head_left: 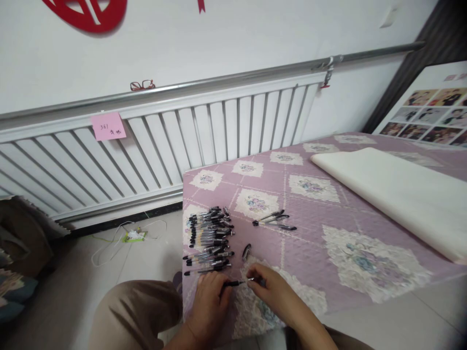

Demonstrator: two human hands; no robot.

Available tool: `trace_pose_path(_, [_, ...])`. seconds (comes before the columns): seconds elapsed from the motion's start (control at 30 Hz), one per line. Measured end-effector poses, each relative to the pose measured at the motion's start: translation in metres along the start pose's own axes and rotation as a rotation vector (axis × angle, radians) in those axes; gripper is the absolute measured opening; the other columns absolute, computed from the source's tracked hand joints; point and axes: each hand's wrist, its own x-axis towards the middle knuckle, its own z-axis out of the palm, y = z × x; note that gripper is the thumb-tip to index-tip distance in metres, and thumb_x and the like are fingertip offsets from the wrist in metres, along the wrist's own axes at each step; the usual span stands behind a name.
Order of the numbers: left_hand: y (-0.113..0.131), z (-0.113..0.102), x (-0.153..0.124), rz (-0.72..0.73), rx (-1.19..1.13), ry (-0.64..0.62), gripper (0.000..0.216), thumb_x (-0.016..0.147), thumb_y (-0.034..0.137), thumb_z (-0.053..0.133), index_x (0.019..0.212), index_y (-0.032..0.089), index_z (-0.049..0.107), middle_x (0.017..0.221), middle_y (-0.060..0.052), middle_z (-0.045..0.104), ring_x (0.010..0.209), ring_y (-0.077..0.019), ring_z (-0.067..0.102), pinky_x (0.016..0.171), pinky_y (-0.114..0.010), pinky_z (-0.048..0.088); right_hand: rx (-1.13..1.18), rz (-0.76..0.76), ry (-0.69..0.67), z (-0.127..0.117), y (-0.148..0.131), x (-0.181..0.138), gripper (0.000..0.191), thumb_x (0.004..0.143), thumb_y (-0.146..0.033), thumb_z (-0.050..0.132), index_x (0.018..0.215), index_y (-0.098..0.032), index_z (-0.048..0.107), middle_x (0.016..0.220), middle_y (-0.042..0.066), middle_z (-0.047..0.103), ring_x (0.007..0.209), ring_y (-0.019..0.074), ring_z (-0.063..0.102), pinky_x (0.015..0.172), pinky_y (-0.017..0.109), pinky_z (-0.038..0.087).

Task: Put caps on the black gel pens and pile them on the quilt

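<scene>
My left hand (pixel 209 296) is closed around a black-gripped pen (pixel 233 283), its tip pointing right. Just across a small gap, my right hand (pixel 268 287) pinches a short dark piece with a silvery end, which looks like a pen cap (pixel 260 281); my fingers partly hide it. Beyond my left hand, several clear pens with black caps (pixel 207 238) lie side by side along the bed's left edge. A loose black cap (pixel 246 251) lies a little above my right hand. Farther right, a small group of pens (pixel 275 220) rests on the cloth.
The purple quilted bedspread (pixel 251 182) has floral patches. A long cream folded sheet or pad (pixel 394 194) lies on the right. A white radiator (pixel 219 126) runs behind, bearing a pink note (pixel 108 126). Glasses (pixel 142 85) sit above it. A cable (pixel 116 238) lies on the floor.
</scene>
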Motion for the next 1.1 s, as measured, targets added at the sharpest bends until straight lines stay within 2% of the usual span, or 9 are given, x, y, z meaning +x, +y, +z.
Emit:
trace_pose_path(0.17, [0.001, -0.001, 0.0, 0.011, -0.001, 0.016, 0.017, 0.088, 0.023, 0.047, 0.094, 0.023, 0.063, 0.093, -0.003, 0.064, 0.09, -0.0211, 0.056, 0.08, -0.035, 0.041, -0.095, 0.03, 0.081, -0.007, 0.013, 0.0, 0.008, 0.082, -0.027, 0.05, 0.083, -0.023, 0.057, 0.076, -0.001, 0.063, 0.074, 0.0178, 0.058, 0.069, 0.028, 0.042])
trace_pose_path(0.37, [-0.002, 0.003, -0.001, 0.042, 0.018, 0.008, 0.018, 0.087, 0.018, 0.048, 0.096, 0.023, 0.062, 0.097, -0.004, 0.063, 0.093, -0.0215, 0.054, 0.083, -0.036, 0.041, -0.33, 0.02, 0.088, 0.005, 0.013, 0.007, 0.016, 0.078, -0.017, 0.051, 0.089, -0.021, 0.063, 0.089, 0.005, 0.067, 0.085, 0.0212, 0.06, 0.076, 0.031, 0.043])
trace_pose_path(0.5, [-0.002, 0.006, -0.001, 0.041, 0.061, 0.005, 0.018, 0.087, 0.017, 0.049, 0.097, 0.024, 0.062, 0.1, -0.004, 0.061, 0.095, -0.0218, 0.054, 0.084, -0.036, 0.04, -0.308, -0.046, 0.064, 0.01, 0.014, 0.009, 0.031, 0.079, -0.012, 0.049, 0.104, -0.02, 0.064, 0.103, 0.008, 0.068, 0.097, 0.0218, 0.06, 0.086, 0.032, 0.043])
trace_pose_path(0.63, [-0.002, 0.006, -0.001, 0.019, 0.132, -0.02, 0.017, 0.087, 0.018, 0.051, 0.097, 0.025, 0.064, 0.099, -0.004, 0.061, 0.094, -0.0222, 0.053, 0.083, -0.036, 0.04, -0.269, -0.065, 0.124, 0.005, 0.024, 0.014, 0.038, 0.082, -0.012, 0.046, 0.117, -0.017, 0.06, 0.104, 0.009, 0.067, 0.096, 0.0206, 0.06, 0.087, 0.032, 0.045])
trace_pose_path(0.7, [-0.003, 0.005, -0.001, 0.012, 0.173, -0.026, 0.019, 0.086, 0.017, 0.051, 0.097, 0.025, 0.064, 0.099, -0.004, 0.061, 0.094, -0.0224, 0.053, 0.082, -0.036, 0.04, -0.318, -0.067, 0.187, 0.001, 0.028, 0.02, 0.037, 0.083, -0.011, 0.044, 0.115, -0.018, 0.061, 0.106, 0.009, 0.065, 0.099, 0.0214, 0.059, 0.09, 0.034, 0.044])
trace_pose_path(0.8, [-0.005, 0.002, -0.001, 0.013, 0.229, -0.012, 0.022, 0.085, 0.014, 0.051, 0.099, 0.025, 0.065, 0.099, -0.004, 0.061, 0.095, -0.0226, 0.054, 0.084, -0.036, 0.04, -0.424, -0.109, 0.259, -0.001, 0.031, 0.031, 0.043, 0.081, -0.005, 0.042, 0.117, -0.019, 0.061, 0.119, 0.01, 0.061, 0.112, 0.0233, 0.052, 0.1, 0.039, 0.038])
trace_pose_path(0.93, [-0.01, -0.001, -0.002, 0.038, 0.269, 0.003, 0.022, 0.085, 0.015, 0.052, 0.099, 0.026, 0.066, 0.097, -0.004, 0.062, 0.094, -0.0228, 0.054, 0.083, -0.036, 0.041, -0.547, -0.136, 0.211, 0.007, 0.027, 0.043, 0.051, 0.079, -0.001, 0.043, 0.124, -0.02, 0.058, 0.134, 0.01, 0.054, 0.123, 0.0263, 0.044, 0.103, 0.041, 0.035])
trace_pose_path(1.0, [-0.011, -0.002, -0.002, 0.039, 0.276, -0.002, 0.023, 0.085, 0.016, 0.052, 0.1, 0.027, 0.066, 0.098, -0.004, 0.062, 0.094, -0.0229, 0.055, 0.083, -0.036, 0.041, -0.595, -0.105, 0.179, 0.011, 0.023, 0.045, 0.048, 0.08, -0.003, 0.044, 0.122, -0.021, 0.059, 0.13, 0.009, 0.056, 0.119, 0.027, 0.046, 0.098, 0.039, 0.038])
trace_pose_path(1.1, [-0.012, -0.002, -0.002, 0.041, 0.281, -0.011, 0.023, 0.085, 0.016, 0.053, 0.101, 0.027, 0.066, 0.099, -0.003, 0.063, 0.095, -0.0231, 0.055, 0.084, -0.036, 0.041, -0.637, -0.052, 0.163, 0.009, 0.019, 0.042, 0.033, 0.084, -0.008, 0.046, 0.107, -0.02, 0.066, 0.109, 0.011, 0.063, 0.104, 0.0255, 0.053, 0.09, 0.036, 0.041])
